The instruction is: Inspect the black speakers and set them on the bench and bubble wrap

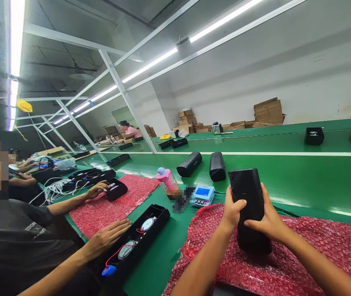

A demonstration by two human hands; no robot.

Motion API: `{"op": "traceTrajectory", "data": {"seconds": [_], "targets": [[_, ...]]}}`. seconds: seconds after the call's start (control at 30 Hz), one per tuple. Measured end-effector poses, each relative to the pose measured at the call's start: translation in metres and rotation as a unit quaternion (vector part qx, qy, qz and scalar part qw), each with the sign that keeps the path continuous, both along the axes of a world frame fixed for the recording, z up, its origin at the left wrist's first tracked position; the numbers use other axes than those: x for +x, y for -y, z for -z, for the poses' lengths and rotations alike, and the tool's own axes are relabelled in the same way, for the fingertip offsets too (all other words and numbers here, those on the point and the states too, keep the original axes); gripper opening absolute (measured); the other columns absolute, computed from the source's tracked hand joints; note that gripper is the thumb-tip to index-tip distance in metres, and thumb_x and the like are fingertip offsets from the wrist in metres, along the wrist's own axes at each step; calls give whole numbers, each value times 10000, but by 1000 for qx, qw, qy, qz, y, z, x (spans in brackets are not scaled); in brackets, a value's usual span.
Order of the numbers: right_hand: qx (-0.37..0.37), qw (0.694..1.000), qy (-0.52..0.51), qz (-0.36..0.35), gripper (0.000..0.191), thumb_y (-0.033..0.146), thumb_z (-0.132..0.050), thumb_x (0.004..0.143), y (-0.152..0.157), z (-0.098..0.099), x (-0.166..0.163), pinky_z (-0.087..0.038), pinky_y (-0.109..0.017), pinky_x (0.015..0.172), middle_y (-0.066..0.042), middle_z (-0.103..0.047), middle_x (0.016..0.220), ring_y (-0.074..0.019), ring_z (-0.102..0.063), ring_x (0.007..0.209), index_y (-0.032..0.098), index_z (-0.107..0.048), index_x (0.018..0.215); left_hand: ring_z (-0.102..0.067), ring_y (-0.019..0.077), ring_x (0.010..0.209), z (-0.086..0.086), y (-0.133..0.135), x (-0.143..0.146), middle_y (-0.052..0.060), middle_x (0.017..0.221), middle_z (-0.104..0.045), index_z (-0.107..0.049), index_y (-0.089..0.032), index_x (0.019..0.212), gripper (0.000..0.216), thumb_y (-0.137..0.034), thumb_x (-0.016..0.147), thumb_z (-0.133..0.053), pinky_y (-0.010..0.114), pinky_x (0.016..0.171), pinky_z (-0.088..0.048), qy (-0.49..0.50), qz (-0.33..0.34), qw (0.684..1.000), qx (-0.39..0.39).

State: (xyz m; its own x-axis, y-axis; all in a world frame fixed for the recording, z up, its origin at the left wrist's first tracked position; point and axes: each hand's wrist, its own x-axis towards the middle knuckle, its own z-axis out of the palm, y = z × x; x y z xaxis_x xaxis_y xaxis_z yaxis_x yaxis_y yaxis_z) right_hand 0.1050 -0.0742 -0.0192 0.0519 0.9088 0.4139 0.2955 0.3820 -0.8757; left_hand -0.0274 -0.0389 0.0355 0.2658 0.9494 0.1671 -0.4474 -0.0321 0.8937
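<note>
Item: tall black rounded plastic speaker housing (249, 205), standing on end on a red bubble-wrap sheet (301, 255) at the near edge of the long green bench (301, 172). Left hand (232, 211) grips its left flank, thumb laid across the front face; right hand (269, 224) grips the right flank, fingers (252, 224) curled round the front. Both hands are clamped on the housing

Handling, as judged: rigid moulded shell, smooth and likely a little slippery; moderate weight if the drivers are fitted; top-heavy when upright, so it could tip. Best taken by the two long sides near mid-height, as now. The bubble wrap cushions the base but gives soft, uneven footing

Around it:
- small blue box-shaped meter with a display (204, 195), just left of the housing, on the bench
- pink plastic drinking bottle with a blue cap (167, 181), beyond the meter
- two black mesh-fronted cylindrical speakers (189, 164), lying behind, well apart from the hands
- open black speaker shell with round drivers and red wires (138, 238), to the left, under a co-worker's hand (109, 234)
- second red bubble-wrap mat (114, 203), further left, where the co-worker's other hand touches a small black part
- brown cardboard cartons (268, 111) by the far wall

Obstructions: the meter and bottle crowd the left side; the bench to the right lies bare
</note>
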Motion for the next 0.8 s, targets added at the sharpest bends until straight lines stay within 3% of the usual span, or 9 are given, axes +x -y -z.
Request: {"op": "traceTrajectory", "data": {"seconds": [0.47, 0.8], "targets": [[-1, 1000, -26, 6, 1274, 471, -790, 632, -3, 7, -4, -250, -580, 1135, -188, -178, 1536, -365, -235, 1410, 222, 104, 1505, -571, 241, 943, 4, 0, 3, 83, 1049, -625, -475, -147, 1181, 695, -223, 514, -652, 359, 861, -461, 16, 1, 1000, -3], [-21, 999, -45, 6, 1237, 588, -729, 645, -4, 9, -4, -218, -611, 1133, -180, -155, 1540, -376, -225, 1407, 215, 87, 1496, -578, 266, 961, 6, -1, 6, 104, 1058, -628, -474, -137, 1169, 702, -199, 487, -630, 381, 866, -465, 46, 9, 999, 2]]}}
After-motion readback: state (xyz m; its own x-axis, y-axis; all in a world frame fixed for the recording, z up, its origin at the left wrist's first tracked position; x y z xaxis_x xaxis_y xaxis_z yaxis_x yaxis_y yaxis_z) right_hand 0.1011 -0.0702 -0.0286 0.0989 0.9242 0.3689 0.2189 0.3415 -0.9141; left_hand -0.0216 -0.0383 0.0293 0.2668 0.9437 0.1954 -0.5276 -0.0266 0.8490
